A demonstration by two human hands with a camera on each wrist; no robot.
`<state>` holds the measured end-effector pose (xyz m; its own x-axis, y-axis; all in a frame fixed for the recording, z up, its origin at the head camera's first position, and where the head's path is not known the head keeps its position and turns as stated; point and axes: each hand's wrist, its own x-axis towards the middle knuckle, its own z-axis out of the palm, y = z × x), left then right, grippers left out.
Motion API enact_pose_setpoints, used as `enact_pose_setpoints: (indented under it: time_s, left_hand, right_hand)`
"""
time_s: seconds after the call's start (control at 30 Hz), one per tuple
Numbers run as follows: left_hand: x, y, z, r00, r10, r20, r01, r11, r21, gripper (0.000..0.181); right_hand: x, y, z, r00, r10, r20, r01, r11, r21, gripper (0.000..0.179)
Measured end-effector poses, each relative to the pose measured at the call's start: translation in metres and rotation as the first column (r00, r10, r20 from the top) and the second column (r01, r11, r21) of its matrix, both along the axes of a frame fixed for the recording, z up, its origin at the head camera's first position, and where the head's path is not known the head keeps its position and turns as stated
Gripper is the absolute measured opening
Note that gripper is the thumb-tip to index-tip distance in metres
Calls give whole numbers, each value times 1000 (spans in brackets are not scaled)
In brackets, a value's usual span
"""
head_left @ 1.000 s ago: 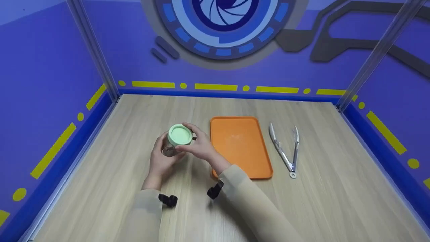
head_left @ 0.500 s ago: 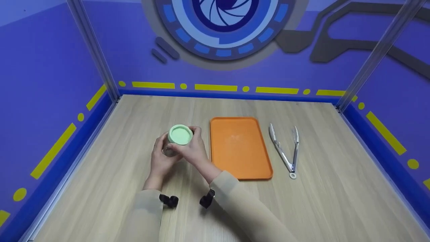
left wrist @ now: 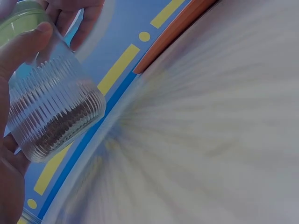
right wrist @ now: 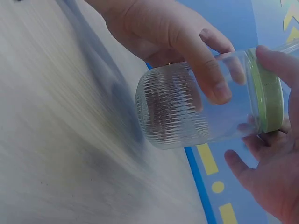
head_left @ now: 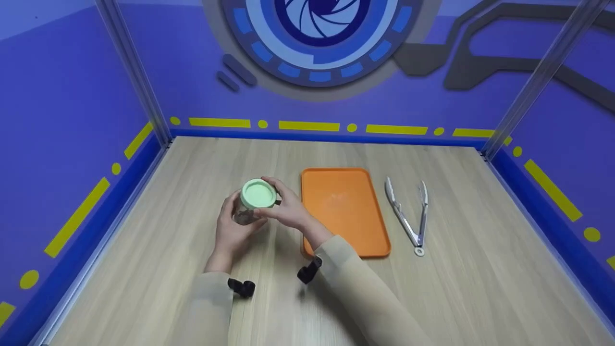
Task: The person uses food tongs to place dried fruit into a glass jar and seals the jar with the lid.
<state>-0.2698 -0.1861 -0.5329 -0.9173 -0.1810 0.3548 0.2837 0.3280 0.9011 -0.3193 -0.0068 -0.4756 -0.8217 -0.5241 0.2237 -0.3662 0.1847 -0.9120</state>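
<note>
A clear glass jar (head_left: pixel 244 216) with a light green lid (head_left: pixel 259 194) is between both hands, left of the tray. Its ribbed lower wall and some dark brown contents at the bottom show in the left wrist view. My left hand (head_left: pixel 231 234) grips the jar's body, thumb along one side. With thumb and fingers, my right hand (head_left: pixel 289 210) holds the lid by its rim. In the right wrist view the lid (right wrist: pixel 270 95) sits on the jar's mouth, and the left thumb lies across the glass (right wrist: pixel 163 109).
An orange tray (head_left: pixel 340 211) lies on the wooden table (head_left: pixel 461 288) beside the right hand. Farther right are metal tongs (head_left: pixel 412 230), spread apart. Blue-purple panels (head_left: pixel 62 120) with yellow marks enclose the table at the back and sides.
The right hand turned on the lid, thumb swinging left and wrist inward, then swung back right to about its earlier pose. The left hand and the jar stayed nearly still.
</note>
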Motion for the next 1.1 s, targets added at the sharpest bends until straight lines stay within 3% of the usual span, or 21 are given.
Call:
enact_pose_setpoints:
  time_s: [0.2, 0.37, 0.47, 0.6, 0.77, 0.9, 1.0, 1.1]
  left_hand:
    - [-1, 0, -1, 999, 10, -34, -10, 1000, -10, 91]
    - [-3, -1, -2, 996, 12, -91, -15, 999, -37, 90]
    - [-4, -1, -3, 994, 13, -111, -17, 999, -36, 91]
    - [-3, -1, -4, 994, 20, -109, -23, 999, -27, 90]
    - [-1, -1, -3, 998, 24, -54, -25, 1000, -18, 91]
    - [-1, 0, -2, 1000, -13, -17, 14, 999, 29, 93]
    - [-1, 0, -2, 999, -35, -7, 35, 998, 53, 93]
    - [-2, 0, -2, 999, -38, -12, 39, 998, 51, 93]
  right_hand:
    - [7, -12, 0, 991, -134, 22, 135, 989, -56, 81]
    - [18, -27, -2, 947, -321, 24, 322, 946, -41, 86]
    - [22, -33, -2, 927, -374, 34, 375, 927, -25, 93]
    - [21, -30, -2, 944, -326, 47, 327, 945, -15, 100]
    - [11, -11, -1, 989, -140, 44, 139, 990, 19, 100]
    - [2, 1, 0, 1000, -3, 23, 4, 1000, -5, 93]
    - [-1, 4, 1, 999, 36, 26, -35, 999, -31, 89]
    - [-1, 3, 1, 1000, 11, 30, -9, 999, -47, 84]
